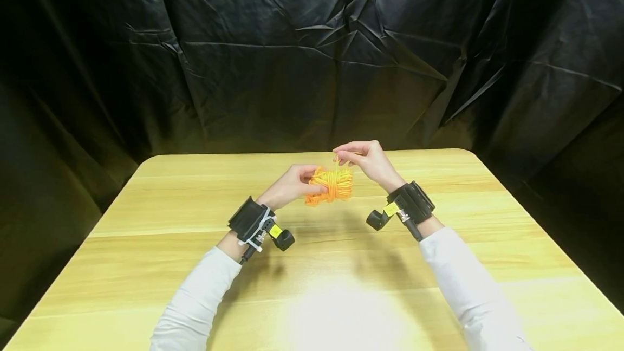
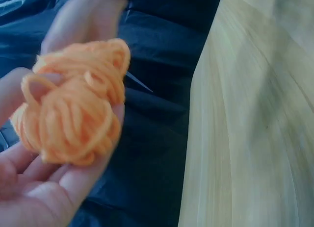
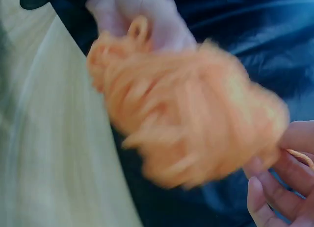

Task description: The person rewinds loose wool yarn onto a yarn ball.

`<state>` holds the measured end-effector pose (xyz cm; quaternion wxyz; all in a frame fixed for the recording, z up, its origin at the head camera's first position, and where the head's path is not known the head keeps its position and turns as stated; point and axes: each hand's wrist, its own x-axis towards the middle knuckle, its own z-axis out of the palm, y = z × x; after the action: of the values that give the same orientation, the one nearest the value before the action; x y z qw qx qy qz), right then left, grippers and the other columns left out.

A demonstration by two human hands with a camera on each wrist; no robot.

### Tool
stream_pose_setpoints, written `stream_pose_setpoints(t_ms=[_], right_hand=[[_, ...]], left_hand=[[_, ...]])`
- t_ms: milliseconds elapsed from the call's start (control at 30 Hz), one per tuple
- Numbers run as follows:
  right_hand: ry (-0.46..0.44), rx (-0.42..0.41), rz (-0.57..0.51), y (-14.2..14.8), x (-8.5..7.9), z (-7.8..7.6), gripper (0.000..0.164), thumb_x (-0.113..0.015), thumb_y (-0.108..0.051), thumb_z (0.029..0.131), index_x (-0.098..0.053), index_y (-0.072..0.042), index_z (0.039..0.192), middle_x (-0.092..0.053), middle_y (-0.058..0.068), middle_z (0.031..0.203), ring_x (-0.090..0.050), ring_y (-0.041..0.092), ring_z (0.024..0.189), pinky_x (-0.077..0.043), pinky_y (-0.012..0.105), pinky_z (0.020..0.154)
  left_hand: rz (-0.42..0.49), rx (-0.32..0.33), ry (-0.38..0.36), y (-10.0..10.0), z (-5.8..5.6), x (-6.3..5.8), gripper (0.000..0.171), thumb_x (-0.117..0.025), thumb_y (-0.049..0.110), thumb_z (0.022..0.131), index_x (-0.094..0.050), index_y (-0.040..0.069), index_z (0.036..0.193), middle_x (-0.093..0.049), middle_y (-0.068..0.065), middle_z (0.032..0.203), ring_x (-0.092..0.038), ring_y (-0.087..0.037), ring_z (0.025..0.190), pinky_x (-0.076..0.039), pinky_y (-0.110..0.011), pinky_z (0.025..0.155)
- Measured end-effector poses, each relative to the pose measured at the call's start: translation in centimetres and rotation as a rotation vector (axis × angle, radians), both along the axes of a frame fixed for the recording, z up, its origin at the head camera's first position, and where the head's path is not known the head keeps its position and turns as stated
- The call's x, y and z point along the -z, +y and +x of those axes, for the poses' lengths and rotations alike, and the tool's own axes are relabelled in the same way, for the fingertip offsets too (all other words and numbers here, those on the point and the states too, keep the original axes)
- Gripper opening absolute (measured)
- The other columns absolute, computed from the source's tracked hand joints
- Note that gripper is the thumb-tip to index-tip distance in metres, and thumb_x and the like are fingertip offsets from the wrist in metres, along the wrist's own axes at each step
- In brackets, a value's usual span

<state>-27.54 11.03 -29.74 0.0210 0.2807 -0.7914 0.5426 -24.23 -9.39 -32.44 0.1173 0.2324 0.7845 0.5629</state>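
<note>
A bundle of orange yarn (image 1: 336,184), wound round its middle by several turns, is held up over the table. My left hand (image 1: 294,184) grips its left end, with the thumb in front and fingers behind. In the left wrist view the looped end of the yarn bundle (image 2: 73,119) faces the camera between thumb and fingers. My right hand (image 1: 369,160) pinches a strand of the yarn above the bundle's right part. The right wrist view shows that strand (image 3: 300,157) running across the right hand's fingers (image 3: 287,185); the bundle there is blurred.
A light wooden table (image 1: 161,215) spans the space below the hands, its far edge just beyond them. Black sheeting (image 1: 263,96) hangs behind and at both sides. Each wrist wears a black strap with a small camera, the left one (image 1: 283,240) and the right one (image 1: 377,220).
</note>
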Motion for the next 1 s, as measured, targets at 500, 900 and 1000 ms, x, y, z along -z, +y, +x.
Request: stream_pose_setpoints(t_ms=[500, 900, 1000], right_hand=[[-0.323, -0.036, -0.135, -1.1, 5.7, 0.8, 0.022, -0.053, 0.002, 0.082, -0.058, 0.015, 0.098, -0.067, 0.007, 0.080, -0.062, 0.015, 0.077, -0.045, 0.044, 0.086], [-0.205, -0.049, 0.026, -1.6, 4.9, 2.5, 0.021, -0.058, -0.013, 0.086, -0.066, 0.004, 0.094, -0.067, 0.007, 0.075, -0.059, 0.018, 0.063, -0.050, 0.034, 0.063], [-0.097, -0.022, 0.071, -1.5, 4.6, 2.8, 0.017, -0.059, -0.013, 0.085, -0.067, 0.002, 0.090, -0.066, 0.010, 0.073, -0.058, 0.021, 0.061, -0.045, 0.026, 0.054]], left_hand=[[0.221, -0.127, -0.021, 0.4, 0.0, -0.2, 0.041, -0.062, 0.006, 0.082, -0.049, 0.002, 0.120, -0.057, -0.016, 0.111, -0.058, -0.022, 0.094, -0.049, -0.033, 0.081], [0.255, -0.277, -0.048, 0.3, -0.2, -0.2, 0.040, -0.062, 0.006, 0.082, -0.048, 0.000, 0.119, -0.059, -0.019, 0.111, -0.062, -0.024, 0.091, -0.051, -0.029, 0.075], [0.247, -0.290, -0.058, 0.3, -0.3, -0.1, 0.041, -0.062, 0.006, 0.082, -0.048, -0.001, 0.119, -0.059, -0.019, 0.111, -0.062, -0.025, 0.091, -0.051, -0.030, 0.075]])
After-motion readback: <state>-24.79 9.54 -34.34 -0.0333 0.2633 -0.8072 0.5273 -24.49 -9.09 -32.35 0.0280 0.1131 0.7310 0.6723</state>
